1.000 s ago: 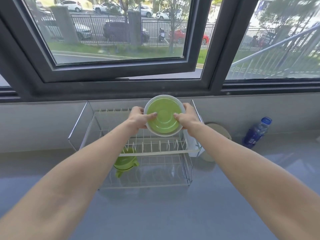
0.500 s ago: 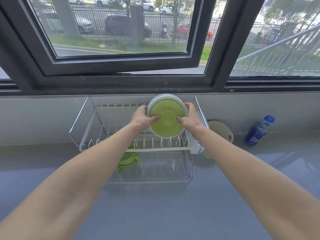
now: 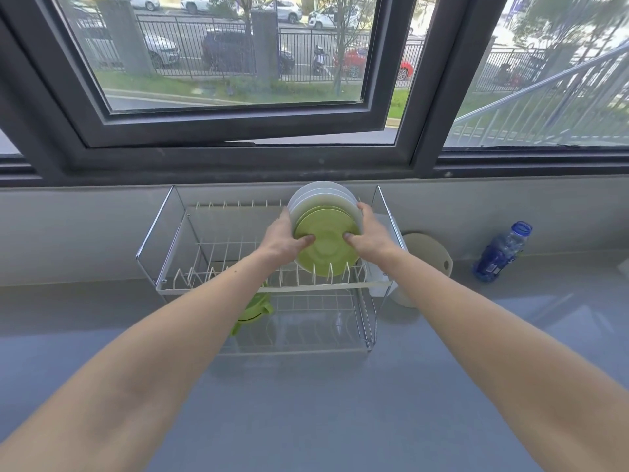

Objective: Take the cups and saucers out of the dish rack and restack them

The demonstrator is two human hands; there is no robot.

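A green saucer (image 3: 326, 247) stands upright on edge among the prongs at the right of the dish rack's (image 3: 163, 240) upper tier. Behind it stand two or three white saucers (image 3: 320, 195), also upright. My left hand (image 3: 284, 238) grips the green saucer's left edge and my right hand (image 3: 369, 233) grips its right edge, thumbs pressed on its face. A green cup (image 3: 253, 310) sits on the lower tier, mostly hidden behind my left forearm.
The two-tier wire rack stands on a grey counter (image 3: 306, 403) against a low wall under a dark-framed window. A beige round board (image 3: 429, 253) leans behind the rack's right side. A blue bottle (image 3: 502, 252) stands further right.
Both hands have lowered the green saucer from mid-air above the rack down into the upper tier's prongs, in front of the white saucers. The camera has tilted slightly.
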